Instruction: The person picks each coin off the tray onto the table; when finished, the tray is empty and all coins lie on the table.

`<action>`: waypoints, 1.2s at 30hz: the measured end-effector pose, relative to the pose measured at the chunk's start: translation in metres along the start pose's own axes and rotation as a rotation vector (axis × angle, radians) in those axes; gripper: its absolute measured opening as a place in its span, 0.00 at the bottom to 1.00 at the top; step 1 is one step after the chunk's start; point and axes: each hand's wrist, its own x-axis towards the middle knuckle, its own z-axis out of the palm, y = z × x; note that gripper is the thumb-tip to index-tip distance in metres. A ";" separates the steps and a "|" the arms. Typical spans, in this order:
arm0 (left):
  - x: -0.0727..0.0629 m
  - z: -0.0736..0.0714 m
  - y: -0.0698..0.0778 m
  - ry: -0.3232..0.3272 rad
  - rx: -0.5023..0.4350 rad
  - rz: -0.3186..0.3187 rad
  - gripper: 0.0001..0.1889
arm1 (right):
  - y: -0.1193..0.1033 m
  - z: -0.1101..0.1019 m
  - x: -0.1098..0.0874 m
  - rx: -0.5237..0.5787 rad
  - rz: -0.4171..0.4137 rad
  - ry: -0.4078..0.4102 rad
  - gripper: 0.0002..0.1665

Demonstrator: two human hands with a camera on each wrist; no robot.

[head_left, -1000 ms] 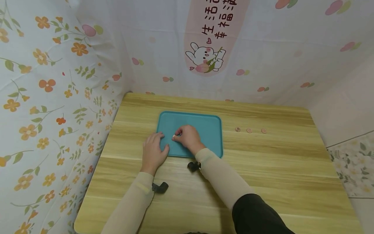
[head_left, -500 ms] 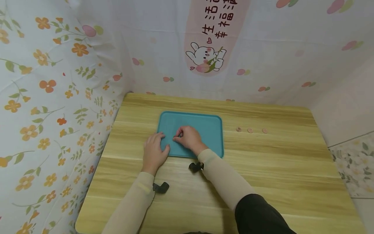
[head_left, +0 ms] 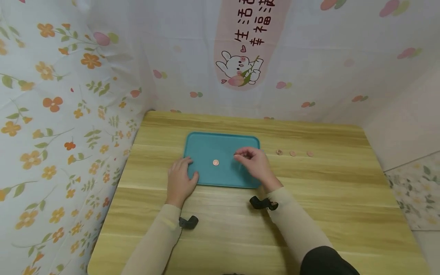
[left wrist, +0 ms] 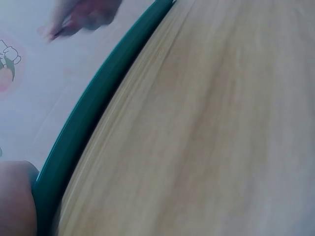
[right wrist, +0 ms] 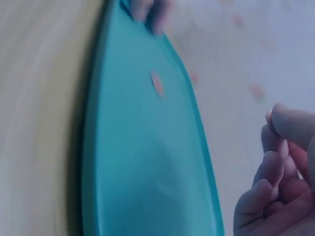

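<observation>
A copper-coloured coin (head_left: 215,162) lies flat on the blue-green tray (head_left: 220,137); the right wrist view shows this coin (right wrist: 157,84) too. My right hand (head_left: 255,162) is raised over the tray's right part, pinching another small coin (right wrist: 269,118) by its edge between thumb and forefinger. Its other fingers are curled, and the coin's face is mostly hidden. At the tray's left front corner my left hand (head_left: 180,179) rests with fingers spread on the rim. In the left wrist view the left thumb (left wrist: 17,196) touches the tray's edge.
Right of the tray, three coins lie in a row on the wooden table: a darker coin (head_left: 279,152), a middle coin (head_left: 292,153) and a far-right coin (head_left: 310,153). A patterned white curtain (head_left: 185,68) hangs behind and along the left side.
My right hand has moved right across the tray, still pinching a coin. The coin on the tray has come into sight where that hand was. My left hand has stayed in place.
</observation>
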 end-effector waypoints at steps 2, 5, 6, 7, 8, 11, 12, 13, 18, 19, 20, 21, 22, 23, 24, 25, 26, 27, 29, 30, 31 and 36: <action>0.000 -0.002 0.001 -0.003 0.003 -0.012 0.23 | 0.011 -0.026 -0.006 -0.019 0.061 0.051 0.13; 0.001 -0.004 0.000 -0.010 0.008 -0.021 0.23 | 0.030 -0.061 -0.012 -0.029 0.170 0.138 0.19; 0.001 -0.004 0.001 -0.015 0.010 -0.023 0.23 | 0.036 -0.072 -0.014 -0.042 0.210 0.165 0.21; 0.002 -0.005 0.000 -0.017 0.010 -0.026 0.23 | 0.042 -0.081 -0.016 -0.056 0.247 0.185 0.22; 0.002 -0.005 0.000 -0.020 0.009 -0.024 0.23 | 0.047 -0.089 -0.019 -0.069 0.287 0.197 0.23; 0.001 -0.006 0.000 -0.017 0.009 -0.018 0.23 | 0.058 -0.105 -0.027 -0.150 0.382 0.201 0.25; 0.001 -0.007 0.000 -0.014 0.006 -0.016 0.23 | 0.061 -0.108 -0.029 -0.179 0.399 0.190 0.25; 0.000 -0.007 -0.001 -0.012 0.006 -0.012 0.23 | 0.063 -0.110 -0.032 -0.209 0.410 0.184 0.25; 0.001 -0.005 0.000 -0.007 0.008 0.000 0.23 | 0.069 -0.115 -0.037 -0.345 0.381 0.179 0.20; 0.001 -0.005 0.000 -0.006 0.007 0.000 0.22 | 0.070 -0.116 -0.037 -0.353 0.374 0.184 0.19; 0.000 -0.004 0.000 -0.004 0.005 0.000 0.22 | 0.071 -0.116 -0.037 -0.355 0.366 0.187 0.19; 0.000 -0.004 0.000 -0.001 0.003 0.000 0.22 | 0.072 -0.116 -0.037 -0.354 0.360 0.190 0.18; 0.000 -0.004 0.000 0.001 0.001 0.000 0.22 | 0.072 -0.116 -0.037 -0.353 0.356 0.194 0.18; -0.001 -0.004 0.000 0.004 0.001 0.002 0.22 | 0.072 -0.117 -0.037 -0.356 0.353 0.198 0.17; -0.001 -0.003 0.000 0.005 0.001 0.004 0.22 | 0.073 -0.117 -0.037 -0.361 0.353 0.198 0.17; -0.001 -0.003 0.000 0.005 0.000 0.006 0.22 | 0.073 -0.117 -0.037 -0.372 0.351 0.195 0.16; -0.001 -0.002 0.000 0.005 0.001 0.008 0.22 | 0.073 -0.117 -0.036 -0.385 0.348 0.190 0.16; -0.001 -0.002 0.000 0.003 0.003 0.009 0.22 | 0.074 -0.117 -0.036 -0.396 0.345 0.185 0.16; -0.001 -0.002 0.000 -0.001 0.002 0.007 0.22 | 0.074 -0.116 -0.036 -0.416 0.339 0.169 0.16; -0.001 -0.002 0.000 -0.007 0.001 0.002 0.22 | 0.074 -0.116 -0.036 -0.424 0.334 0.157 0.16; -0.001 -0.002 0.000 -0.012 0.000 -0.003 0.22 | 0.074 -0.116 -0.036 -0.429 0.329 0.149 0.16; -0.001 -0.002 0.001 -0.030 -0.004 -0.021 0.22 | 0.073 -0.116 -0.037 -0.449 0.304 0.138 0.15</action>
